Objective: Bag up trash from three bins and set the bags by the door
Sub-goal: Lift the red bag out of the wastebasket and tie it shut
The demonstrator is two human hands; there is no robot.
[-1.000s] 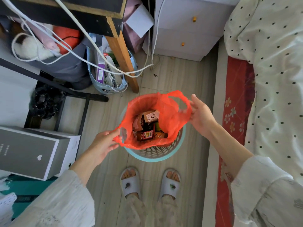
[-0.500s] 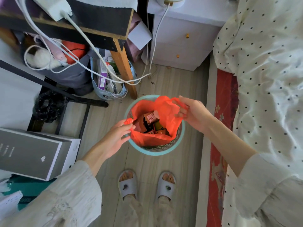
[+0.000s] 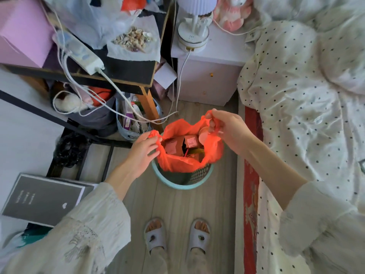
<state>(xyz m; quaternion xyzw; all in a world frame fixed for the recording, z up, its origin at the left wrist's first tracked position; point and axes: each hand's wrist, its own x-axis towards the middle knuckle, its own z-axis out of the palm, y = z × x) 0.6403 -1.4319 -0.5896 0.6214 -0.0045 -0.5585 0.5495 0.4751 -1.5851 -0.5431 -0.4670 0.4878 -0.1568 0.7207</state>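
Head view, looking straight down. I see the left hand pinching a bunched handle of the orange bag between thumb and fingers at the bag's left edge. The right hand is closed around the other handle at the upper right, the plastic gathered in its fingers. The bag hangs between the two hands, its mouth open, its lower part inside the teal bin, which stands on the wood floor just ahead of the slippered feet. Inside the bag I make out small boxes, one with a label reading 1998. Bin sits between the desk leg on the left and the bed on the right, white nightstand beyond it.
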